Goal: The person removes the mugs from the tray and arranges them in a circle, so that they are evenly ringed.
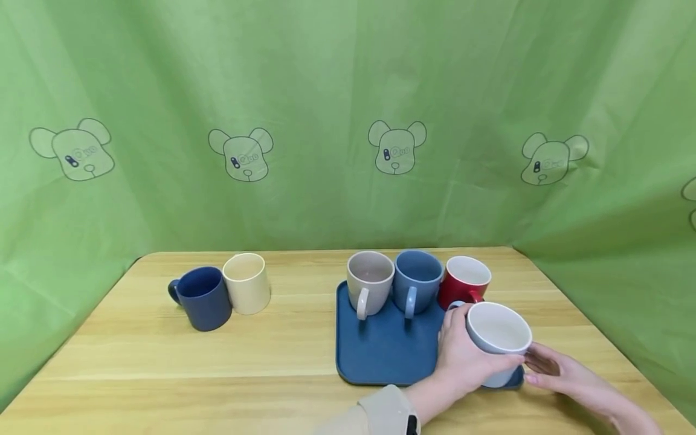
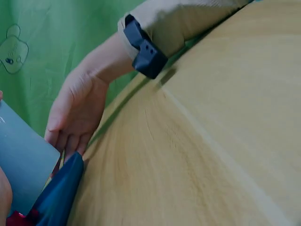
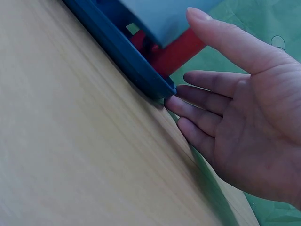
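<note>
Lower right of the head view: the left hand [image 1: 462,356] has its fingers wrapped round a pale blue-grey mug [image 1: 497,335], gripping it at the near right corner of the dark blue tray [image 1: 380,356]. I can't tell whether the mug's base is touching the tray or hanging just above it. The right hand [image 1: 565,371] waits just beside the mug, fingers straight and released, holding nothing; in the right wrist view its fingertips [image 3: 176,104] sit right at the tray's edge [image 3: 131,66], touching or nearly so.

Along the back of the tray stand three more mugs in a row, handles toward us: a beige mug [image 1: 370,284], a blue mug [image 1: 417,283] and a red mug [image 1: 464,282]. Off in the left half of the wooden table [image 1: 163,362], a navy mug [image 1: 203,297] and a cream mug [image 1: 247,283] stand touching, well apart from the tray.

The risk, as I see it: the gripped mug is at the tray's corner, so its base could catch the raised rim and tip. It is also close to the red mug, so a small swing could knock the two together. The open right hand near the edge could nudge the tray.

Writing? None on the mugs or tray. The green backdrop [image 1: 326,90] carries printed bear heads [image 1: 397,147] with small marks on their faces, too small to read.
</note>
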Tool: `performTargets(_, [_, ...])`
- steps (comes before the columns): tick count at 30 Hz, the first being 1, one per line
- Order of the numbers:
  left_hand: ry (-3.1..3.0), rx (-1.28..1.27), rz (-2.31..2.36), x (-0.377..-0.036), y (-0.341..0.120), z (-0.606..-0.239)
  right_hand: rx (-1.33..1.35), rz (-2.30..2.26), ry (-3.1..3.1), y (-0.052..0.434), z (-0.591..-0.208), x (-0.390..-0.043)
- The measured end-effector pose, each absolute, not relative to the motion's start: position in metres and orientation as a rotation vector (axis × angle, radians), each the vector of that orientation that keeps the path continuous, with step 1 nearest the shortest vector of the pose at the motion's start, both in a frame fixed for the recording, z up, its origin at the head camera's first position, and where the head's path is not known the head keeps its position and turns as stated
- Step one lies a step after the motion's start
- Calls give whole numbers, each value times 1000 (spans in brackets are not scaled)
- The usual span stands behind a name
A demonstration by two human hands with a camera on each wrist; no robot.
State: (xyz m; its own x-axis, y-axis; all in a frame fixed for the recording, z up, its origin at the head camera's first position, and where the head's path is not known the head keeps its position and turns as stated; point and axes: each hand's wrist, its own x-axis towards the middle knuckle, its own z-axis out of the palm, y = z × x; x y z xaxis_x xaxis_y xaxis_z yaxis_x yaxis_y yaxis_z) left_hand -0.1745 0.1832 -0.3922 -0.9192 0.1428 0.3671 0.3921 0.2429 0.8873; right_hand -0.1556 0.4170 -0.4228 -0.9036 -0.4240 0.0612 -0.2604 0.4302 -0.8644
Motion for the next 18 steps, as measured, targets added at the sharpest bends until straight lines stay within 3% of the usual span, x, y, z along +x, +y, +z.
performTargets(18, [-2128, -954, -1987, -149, 114, -355, -591, -1540, 2513, 416, -425, -156])
